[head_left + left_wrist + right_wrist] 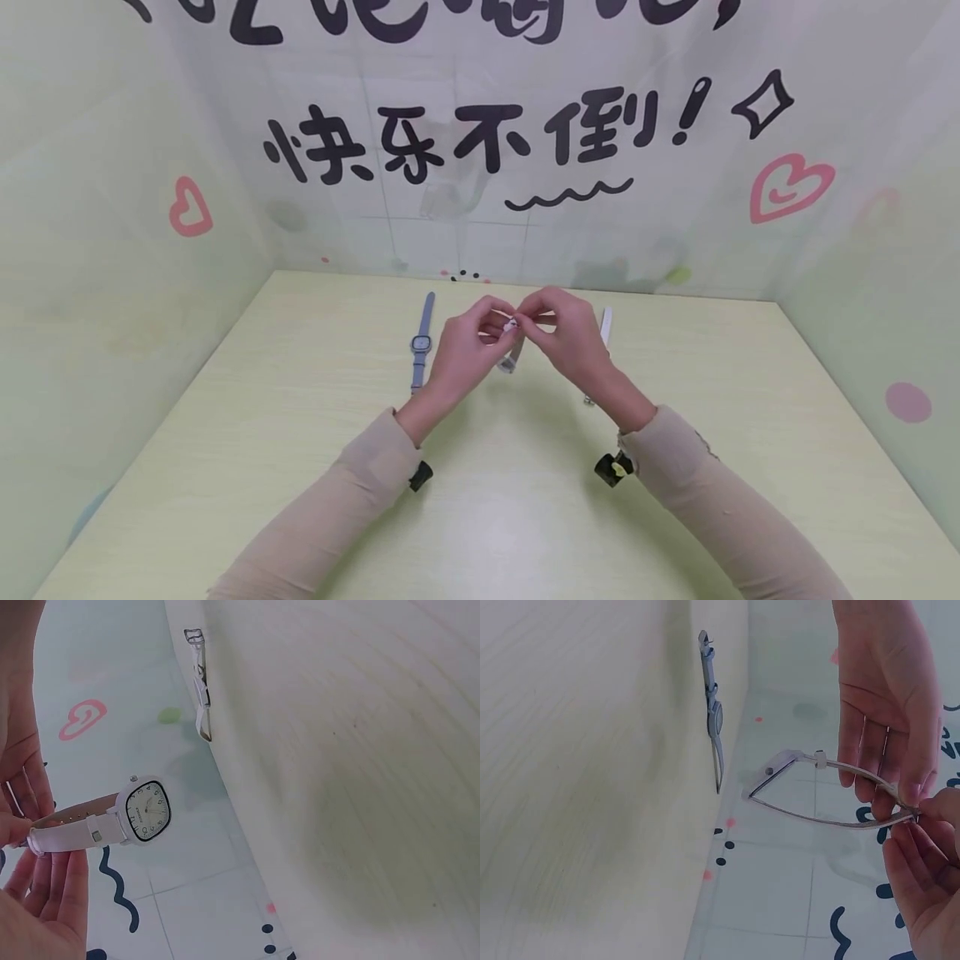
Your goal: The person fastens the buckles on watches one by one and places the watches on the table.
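A white wristwatch (148, 811) with a squarish dial hangs between the two hands above the table, its strap bent into a loop. The left hand (467, 348) pinches the strap near its joined ends, thumb on top. Close against it, the right hand (567, 335) pinches the same end with thumb and fingertips. In the right wrist view the looped watch (776, 771) shows from the side, its two strap halves meeting at the fingers. The fingers partly cover the buckle, so whether it is fastened is hidden.
On the table (480, 517) a blue wristwatch (422, 343) lies left of the hands. Another white-strapped watch (606, 323) lies to the right, partly behind the right hand. A printed curtain (465, 242) hangs along the table's far edge.
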`<state>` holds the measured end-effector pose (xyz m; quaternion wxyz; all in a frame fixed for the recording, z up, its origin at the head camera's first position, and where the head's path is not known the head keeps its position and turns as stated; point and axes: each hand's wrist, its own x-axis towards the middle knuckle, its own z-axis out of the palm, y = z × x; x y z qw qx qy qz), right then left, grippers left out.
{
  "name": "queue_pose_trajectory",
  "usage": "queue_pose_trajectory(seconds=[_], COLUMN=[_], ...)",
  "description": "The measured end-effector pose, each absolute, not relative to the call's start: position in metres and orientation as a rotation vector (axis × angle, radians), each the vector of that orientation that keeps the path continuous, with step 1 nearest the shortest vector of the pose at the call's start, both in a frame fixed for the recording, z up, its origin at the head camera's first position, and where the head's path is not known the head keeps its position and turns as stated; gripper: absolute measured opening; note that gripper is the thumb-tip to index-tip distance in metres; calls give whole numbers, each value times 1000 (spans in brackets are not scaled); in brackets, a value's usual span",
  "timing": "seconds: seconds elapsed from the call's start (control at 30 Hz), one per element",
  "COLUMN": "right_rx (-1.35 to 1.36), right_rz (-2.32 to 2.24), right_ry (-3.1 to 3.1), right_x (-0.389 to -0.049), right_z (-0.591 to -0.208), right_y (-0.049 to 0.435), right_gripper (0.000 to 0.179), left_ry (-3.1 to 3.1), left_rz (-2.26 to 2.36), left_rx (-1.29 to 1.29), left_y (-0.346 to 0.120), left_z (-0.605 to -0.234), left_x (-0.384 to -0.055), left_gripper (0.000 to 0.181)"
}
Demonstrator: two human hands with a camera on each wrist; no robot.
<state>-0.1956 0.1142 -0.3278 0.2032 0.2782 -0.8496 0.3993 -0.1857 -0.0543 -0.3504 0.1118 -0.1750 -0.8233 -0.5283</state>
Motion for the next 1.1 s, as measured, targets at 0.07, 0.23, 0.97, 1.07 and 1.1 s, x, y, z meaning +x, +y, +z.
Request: queue_pose_trajectory(seconds=[0.07,0.23,0.97,1.07,1.1], right_rx=[742,685,628,622,621], right_rz=[1157,1230,1312,1315,1316], right_ry=[-2378,-2386,-2389,-2382,-2380], right_x=[-195,-194,-193,-193,-192], right_z=[-327,-326,-328,-328,-327], right_y=[114,114,114,115,115], right_gripper=[5,7,8,8,9], left_ry=[-2434,-2469,-2543,-2555,-2560], left_rz=[-1497,-1432,-1383,-1373,-1371], left_rx=[-516,-516,-499,-493,-490], left_y=[-54,-54,-57,-57,-57], left_z=[-350,-347,-349,-350,-350], left_x=[-186,-185,-185,-185,-185], left_gripper=[17,16,14,15,15])
